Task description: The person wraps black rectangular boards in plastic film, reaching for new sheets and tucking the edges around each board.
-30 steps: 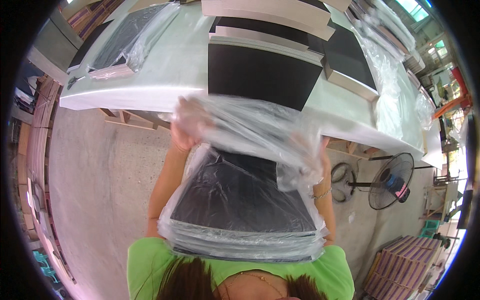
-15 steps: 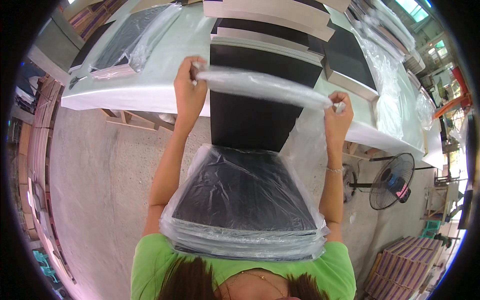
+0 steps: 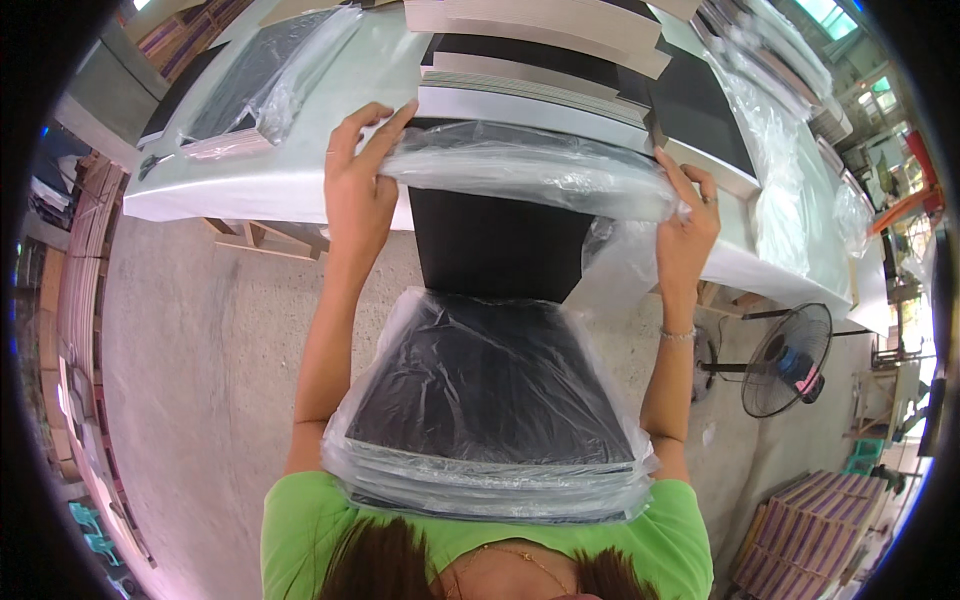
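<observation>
Head view: left grip [image 3: 362, 185] and right grip [image 3: 686, 220] each grasp one side of the bunched clear plastic film [image 3: 540, 178], spanning the black board [image 3: 500, 245] near the desk's [image 3: 308, 118] edge (best kept level); even tension would probably limit snagging at corners.

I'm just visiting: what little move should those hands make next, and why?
Probably ease the clear plastic toward the body, along the black board: the bunched plastic spans only the board's farther part, the nearer part looks bare, and the left hand and right hand hold the plastic at opposite ends.
</observation>
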The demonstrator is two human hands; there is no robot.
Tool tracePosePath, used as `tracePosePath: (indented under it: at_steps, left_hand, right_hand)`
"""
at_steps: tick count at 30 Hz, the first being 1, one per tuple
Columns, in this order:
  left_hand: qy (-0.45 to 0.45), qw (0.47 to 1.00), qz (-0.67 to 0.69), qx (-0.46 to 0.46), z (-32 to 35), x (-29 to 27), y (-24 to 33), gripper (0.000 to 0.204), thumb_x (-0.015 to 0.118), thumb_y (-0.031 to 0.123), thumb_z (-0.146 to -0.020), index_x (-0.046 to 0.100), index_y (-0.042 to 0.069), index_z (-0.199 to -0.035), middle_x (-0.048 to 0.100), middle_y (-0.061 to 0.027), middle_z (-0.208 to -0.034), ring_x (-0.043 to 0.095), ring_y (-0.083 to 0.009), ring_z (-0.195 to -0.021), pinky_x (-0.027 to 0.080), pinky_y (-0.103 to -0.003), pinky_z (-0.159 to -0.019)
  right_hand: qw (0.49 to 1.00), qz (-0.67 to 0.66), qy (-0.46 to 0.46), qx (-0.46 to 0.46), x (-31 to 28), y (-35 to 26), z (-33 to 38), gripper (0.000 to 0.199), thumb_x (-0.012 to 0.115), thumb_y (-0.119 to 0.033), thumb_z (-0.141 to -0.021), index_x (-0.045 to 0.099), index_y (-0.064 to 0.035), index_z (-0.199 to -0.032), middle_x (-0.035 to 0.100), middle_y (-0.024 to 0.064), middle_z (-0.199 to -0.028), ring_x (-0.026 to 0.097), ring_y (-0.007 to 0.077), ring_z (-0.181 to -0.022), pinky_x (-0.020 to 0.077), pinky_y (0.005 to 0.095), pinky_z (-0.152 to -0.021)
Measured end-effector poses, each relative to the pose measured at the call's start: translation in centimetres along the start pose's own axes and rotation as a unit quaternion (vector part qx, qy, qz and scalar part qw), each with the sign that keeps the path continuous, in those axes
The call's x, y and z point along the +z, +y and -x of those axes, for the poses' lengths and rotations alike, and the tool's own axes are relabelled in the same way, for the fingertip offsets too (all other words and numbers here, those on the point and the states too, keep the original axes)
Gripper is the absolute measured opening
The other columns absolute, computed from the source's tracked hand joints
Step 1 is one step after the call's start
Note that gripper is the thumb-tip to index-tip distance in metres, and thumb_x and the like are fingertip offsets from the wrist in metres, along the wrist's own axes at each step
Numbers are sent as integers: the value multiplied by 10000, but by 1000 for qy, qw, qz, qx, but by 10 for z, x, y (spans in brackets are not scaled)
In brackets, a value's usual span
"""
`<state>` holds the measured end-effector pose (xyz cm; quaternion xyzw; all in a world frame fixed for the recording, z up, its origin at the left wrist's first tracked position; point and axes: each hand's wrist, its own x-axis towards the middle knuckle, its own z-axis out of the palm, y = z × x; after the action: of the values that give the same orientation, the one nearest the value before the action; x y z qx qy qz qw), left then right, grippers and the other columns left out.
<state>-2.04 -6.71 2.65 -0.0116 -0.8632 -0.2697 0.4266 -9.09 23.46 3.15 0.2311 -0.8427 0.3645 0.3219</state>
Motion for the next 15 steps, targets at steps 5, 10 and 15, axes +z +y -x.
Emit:
tracePosePath:
  at_steps: [5, 10, 15]
  left_hand:
    - [-91, 934, 295, -182, 0, -32, 0, 576, 438, -101, -655, 573, 69, -1189, 569, -66, -948, 523, -139, -954, 374, -243, -887]
    - [-165, 575, 702, -386, 10, -41, -2, 583, 519, 102, -777, 372, -25, -1326, 566, -98, -1089, 518, -186, -1022, 347, -286, -948]
    - [-245, 525, 688, -437, 74, -33, -50, 517, 522, 185, -831, 411, -41, -1282, 555, -125, -1136, 509, -191, -1049, 360, -286, -938]
  right_hand:
    - [908, -331, -103, 235, -33, 10, 2, 411, 481, 78, -705, 605, 7, -1091, 545, 65, -821, 469, 102, -555, 376, 197, -508]
    - [671, -637, -99, 365, -29, 11, 18, 420, 565, -47, -775, 490, 17, -1183, 462, -14, -613, 275, 23, -390, 243, 150, -342]
    - [558, -662, -265, 425, -20, 68, 81, 396, 601, -90, -782, 489, -33, -1158, 451, -42, -639, 282, 21, -399, 258, 146, -353]
